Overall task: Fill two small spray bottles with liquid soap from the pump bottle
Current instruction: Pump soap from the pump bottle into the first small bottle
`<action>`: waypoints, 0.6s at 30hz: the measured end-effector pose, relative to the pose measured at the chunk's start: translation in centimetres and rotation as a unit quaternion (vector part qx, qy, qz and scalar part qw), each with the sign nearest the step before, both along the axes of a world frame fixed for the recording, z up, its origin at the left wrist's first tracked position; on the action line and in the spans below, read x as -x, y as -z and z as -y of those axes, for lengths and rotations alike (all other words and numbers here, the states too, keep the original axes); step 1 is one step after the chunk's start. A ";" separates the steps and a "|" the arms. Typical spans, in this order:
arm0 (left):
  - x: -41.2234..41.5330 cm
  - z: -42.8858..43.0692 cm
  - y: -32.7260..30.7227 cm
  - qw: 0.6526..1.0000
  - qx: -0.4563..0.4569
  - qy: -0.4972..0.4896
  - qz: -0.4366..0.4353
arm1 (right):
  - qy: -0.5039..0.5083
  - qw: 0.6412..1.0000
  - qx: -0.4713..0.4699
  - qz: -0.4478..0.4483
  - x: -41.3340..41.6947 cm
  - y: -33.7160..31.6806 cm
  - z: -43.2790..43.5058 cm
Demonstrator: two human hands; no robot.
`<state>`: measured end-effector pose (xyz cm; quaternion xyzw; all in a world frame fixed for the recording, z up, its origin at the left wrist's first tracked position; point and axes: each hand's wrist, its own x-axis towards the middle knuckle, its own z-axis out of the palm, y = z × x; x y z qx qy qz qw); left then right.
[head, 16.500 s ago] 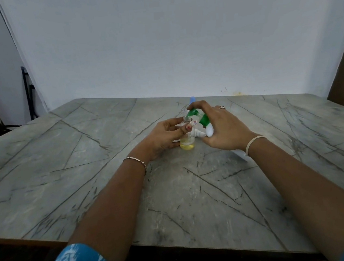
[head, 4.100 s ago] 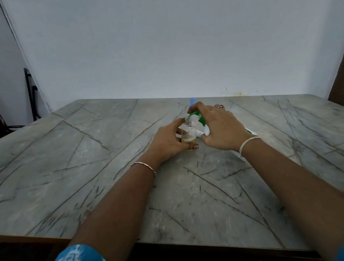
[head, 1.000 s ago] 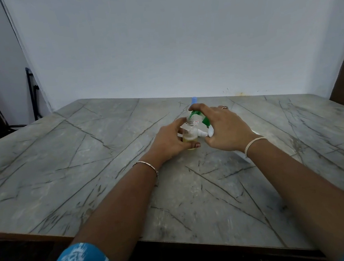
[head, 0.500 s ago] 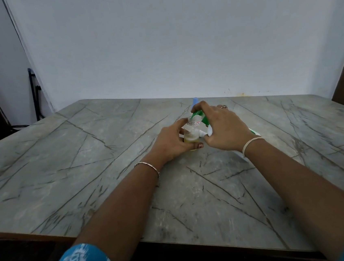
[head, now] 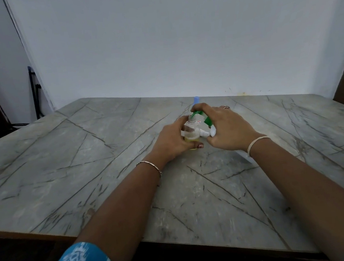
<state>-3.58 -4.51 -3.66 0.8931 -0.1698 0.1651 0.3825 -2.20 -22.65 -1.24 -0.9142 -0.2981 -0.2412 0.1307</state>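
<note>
A small clear spray bottle [head: 190,131] without its cap stands on the marble table [head: 85,160], partly full of yellowish soap. My left hand [head: 171,143] grips it from the left, thumb across its base. My right hand [head: 228,129] holds the green-and-white pump bottle [head: 207,122], which leans over so that its green pump head [head: 197,113] sits above the small bottle's open neck. My index finger lies on the pump head. A blue-topped item [head: 196,100], perhaps the second spray bottle, shows just behind my hands, mostly hidden.
The table runs wide to left and right, its front edge near my elbows. A white wall closes the back. A dark metal frame [head: 34,91] stands at the far left, off the table. A white object [head: 244,156] peeks out under my right wrist.
Both hands keep their grips at the same spot. Since the earliest frame my left hand has closed more fully round the small bottle.
</note>
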 end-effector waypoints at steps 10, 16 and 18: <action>0.0 0.0 0.0 1.000 0.001 0.004 -0.010 | 0.007 1.000 0.002 0.030 0.3 -0.3 -0.5; -0.2 -0.1 0.1 1.000 -0.001 0.004 -0.010 | 0.019 0.999 0.008 0.032 0.4 -0.1 -0.3; -0.3 -0.1 0.1 1.000 -0.003 0.002 -0.014 | 0.018 0.999 0.006 0.029 0.4 0.1 -0.1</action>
